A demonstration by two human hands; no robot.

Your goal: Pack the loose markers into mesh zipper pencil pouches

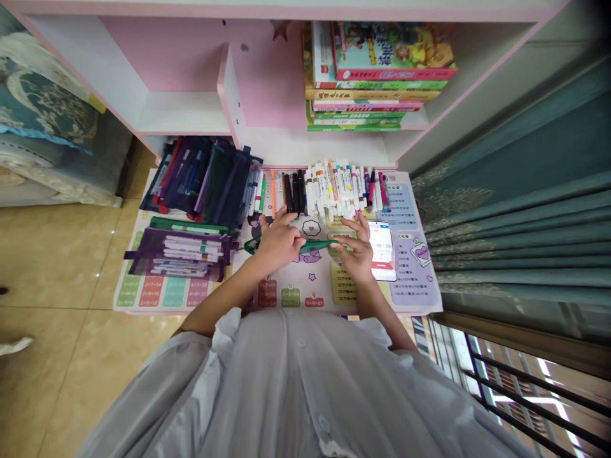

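Observation:
A green zip pouch [315, 244] is held edge-up above the desk, stretched between my two hands. My left hand [279, 243] is closed on its left part, with the thumb along the upper edge and the fingers reaching forward. At the right end, my right hand [354, 251] pinches the pouch between thumb and fingers. Just beyond my hands lies a pile of white markers [337, 189]. Black pens [294, 193] and an orange pen [273, 193] lie left of the pile. What the green pouch holds, if anything, I cannot make out.
Dark mesh pouches [224, 181] with pens are stacked at the left, behind a purple mesh pouch [176, 254] of white markers. A lit phone [383, 251] lies beside my right hand. Books [377, 95] fill part of the shelf [272, 143]. A curtain [515, 210] hangs at right.

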